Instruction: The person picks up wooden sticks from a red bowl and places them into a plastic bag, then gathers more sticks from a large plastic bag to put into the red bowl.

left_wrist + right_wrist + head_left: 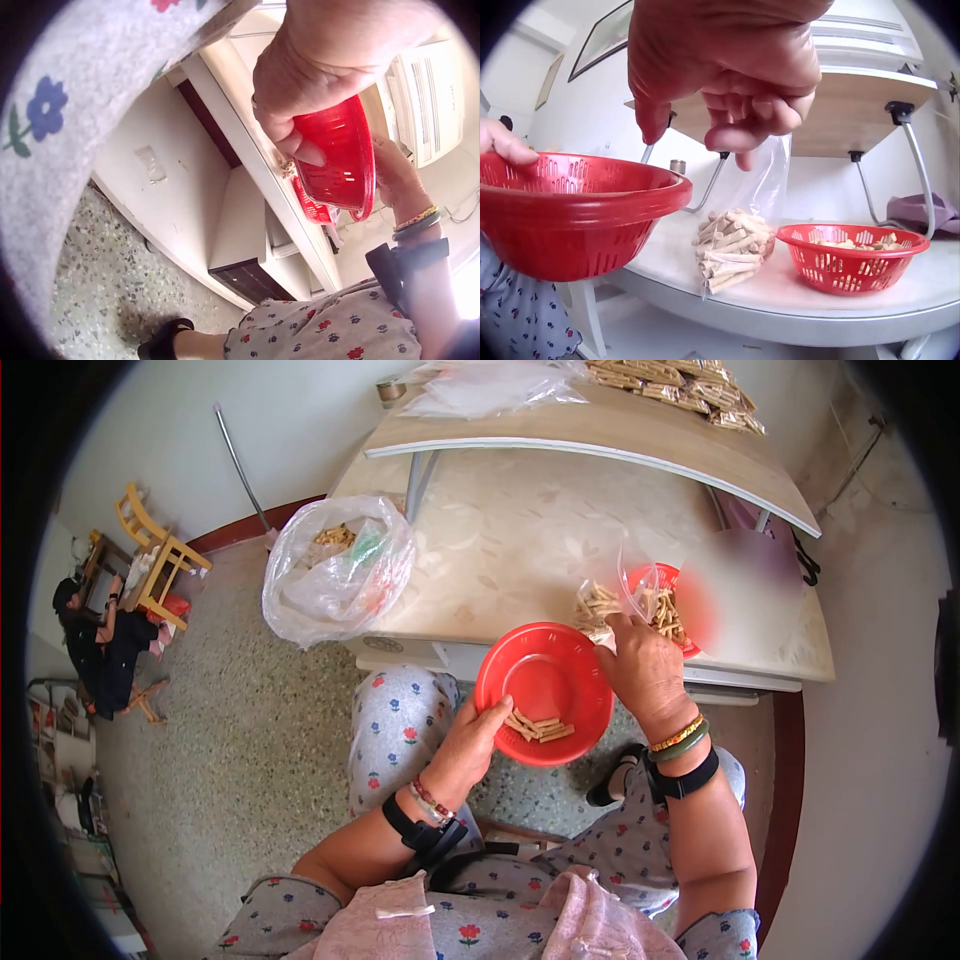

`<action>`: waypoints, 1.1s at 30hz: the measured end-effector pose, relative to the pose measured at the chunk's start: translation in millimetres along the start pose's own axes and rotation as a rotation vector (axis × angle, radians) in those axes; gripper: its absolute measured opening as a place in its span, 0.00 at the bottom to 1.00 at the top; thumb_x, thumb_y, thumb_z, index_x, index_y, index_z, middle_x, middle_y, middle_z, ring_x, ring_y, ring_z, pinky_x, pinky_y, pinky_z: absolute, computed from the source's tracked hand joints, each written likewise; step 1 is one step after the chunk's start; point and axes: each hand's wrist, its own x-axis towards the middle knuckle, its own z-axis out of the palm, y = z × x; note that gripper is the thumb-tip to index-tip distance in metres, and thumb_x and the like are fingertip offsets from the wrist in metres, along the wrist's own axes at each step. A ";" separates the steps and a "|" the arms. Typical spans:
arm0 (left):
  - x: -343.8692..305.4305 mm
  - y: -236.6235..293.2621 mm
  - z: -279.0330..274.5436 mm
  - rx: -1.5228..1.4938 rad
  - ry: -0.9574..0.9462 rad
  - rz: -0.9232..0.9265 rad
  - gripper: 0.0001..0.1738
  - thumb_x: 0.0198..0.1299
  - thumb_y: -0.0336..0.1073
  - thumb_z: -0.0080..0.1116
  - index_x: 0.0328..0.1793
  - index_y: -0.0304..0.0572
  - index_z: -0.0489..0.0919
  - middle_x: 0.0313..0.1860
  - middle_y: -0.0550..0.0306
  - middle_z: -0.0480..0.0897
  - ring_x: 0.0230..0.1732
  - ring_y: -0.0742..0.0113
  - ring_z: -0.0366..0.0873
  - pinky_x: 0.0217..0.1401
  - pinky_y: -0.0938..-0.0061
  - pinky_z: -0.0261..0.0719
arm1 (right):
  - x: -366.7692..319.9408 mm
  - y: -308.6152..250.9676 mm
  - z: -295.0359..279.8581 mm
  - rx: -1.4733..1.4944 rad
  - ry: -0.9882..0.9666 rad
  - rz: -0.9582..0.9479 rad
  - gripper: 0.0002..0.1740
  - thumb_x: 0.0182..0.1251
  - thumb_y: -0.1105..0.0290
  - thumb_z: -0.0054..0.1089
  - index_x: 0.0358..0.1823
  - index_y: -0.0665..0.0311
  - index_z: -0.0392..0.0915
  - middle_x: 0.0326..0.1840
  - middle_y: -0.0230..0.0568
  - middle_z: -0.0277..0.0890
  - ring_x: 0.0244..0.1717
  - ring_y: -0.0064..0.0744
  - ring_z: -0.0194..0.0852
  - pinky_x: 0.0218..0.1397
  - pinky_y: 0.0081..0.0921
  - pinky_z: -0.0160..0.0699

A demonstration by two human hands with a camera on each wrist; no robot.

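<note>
My left hand point(470, 745) grips the near rim of a red slotted basket point(545, 690) held above my lap, thumb over the edge; a few short wooden pegs point(537, 728) lie in its bottom. In the left wrist view the same basket point(341, 157) shows from below, with my fingers point(300, 101) curled on its rim. My right hand point(640, 660) pinches the top of a small clear bag point(739, 225) of wooden pegs standing on the low table point(500, 550). A second red basket point(851, 259) with pegs sits just right of the bag.
A large clear plastic bag point(335, 570) with packets sits at the table's left edge. An upper shelf point(600, 430) carries more clear bags and packed pegs. A yellow wooden chair point(155, 555) and a seated person point(100, 645) are far left on the speckled floor.
</note>
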 end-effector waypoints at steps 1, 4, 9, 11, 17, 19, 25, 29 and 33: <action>1.4 -1.0 -1.5 -0.008 0.000 0.001 0.21 0.66 0.35 0.51 0.63 0.37 0.67 0.56 0.55 0.74 0.56 0.71 0.71 0.60 0.72 0.70 | -0.6 1.9 1.3 0.022 0.034 -0.040 0.11 0.53 0.65 0.62 0.33 0.63 0.74 0.32 0.42 0.76 0.29 0.44 0.79 0.29 0.34 0.79; -0.3 0.3 1.0 -0.019 0.003 -0.002 0.22 0.66 0.35 0.51 0.64 0.36 0.66 0.56 0.55 0.74 0.57 0.71 0.71 0.60 0.72 0.69 | -0.5 0.0 -10.6 0.152 0.163 -0.060 0.07 0.54 0.68 0.61 0.31 0.61 0.75 0.32 0.41 0.76 0.28 0.44 0.78 0.29 0.35 0.78; 1.3 1.3 1.0 -0.019 0.010 0.013 0.22 0.66 0.35 0.51 0.64 0.36 0.66 0.56 0.55 0.74 0.57 0.71 0.71 0.61 0.72 0.69 | 3.4 30.7 -19.8 0.384 0.428 0.203 0.10 0.53 0.76 0.61 0.39 0.63 0.77 0.33 0.41 0.74 0.28 0.36 0.74 0.31 0.29 0.73; 0.1 4.9 3.3 -0.012 0.007 0.026 0.21 0.66 0.35 0.51 0.63 0.36 0.67 0.56 0.56 0.74 0.56 0.71 0.71 0.60 0.72 0.70 | 3.7 41.1 -27.9 0.399 0.461 0.324 0.13 0.54 0.77 0.62 0.42 0.64 0.76 0.36 0.39 0.74 0.26 0.31 0.70 0.30 0.25 0.70; 1.6 -0.7 -1.2 -0.012 -0.004 0.024 0.20 0.66 0.34 0.51 0.62 0.36 0.68 0.55 0.56 0.75 0.55 0.71 0.71 0.59 0.72 0.70 | 9.6 23.8 -17.1 0.270 0.335 -0.003 0.21 0.51 0.75 0.64 0.49 0.63 0.73 0.47 0.48 0.75 0.44 0.48 0.76 0.39 0.37 0.78; 0.0 1.1 1.2 -0.014 -0.006 0.023 0.20 0.66 0.34 0.51 0.62 0.36 0.68 0.54 0.56 0.75 0.55 0.72 0.71 0.59 0.72 0.70 | 14.6 21.8 -7.0 0.170 0.268 -0.035 0.24 0.54 0.71 0.62 0.54 0.62 0.70 0.47 0.48 0.76 0.42 0.49 0.78 0.39 0.37 0.79; -1.9 1.4 -0.3 -0.002 0.007 0.032 0.19 0.66 0.34 0.51 0.62 0.36 0.68 0.54 0.57 0.75 0.55 0.72 0.71 0.59 0.72 0.70 | 27.6 40.7 17.6 -0.101 -0.012 0.097 0.10 0.60 0.66 0.55 0.40 0.60 0.76 0.34 0.48 0.79 0.32 0.48 0.80 0.34 0.37 0.81; -2.4 1.6 1.5 -0.011 -0.005 0.042 0.20 0.66 0.34 0.51 0.62 0.36 0.68 0.54 0.56 0.75 0.55 0.72 0.71 0.59 0.72 0.70 | 41.1 44.5 16.0 -0.091 0.154 0.098 0.14 0.63 0.61 0.52 0.24 0.60 0.78 0.24 0.45 0.78 0.27 0.48 0.79 0.29 0.40 0.79; -1.5 0.2 0.2 -0.033 -0.021 0.018 0.20 0.66 0.34 0.51 0.62 0.36 0.68 0.54 0.56 0.75 0.54 0.72 0.71 0.59 0.73 0.70 | 47.7 34.6 -5.0 -0.004 0.203 0.127 0.13 0.62 0.59 0.54 0.28 0.59 0.80 0.24 0.46 0.77 0.28 0.49 0.77 0.29 0.42 0.76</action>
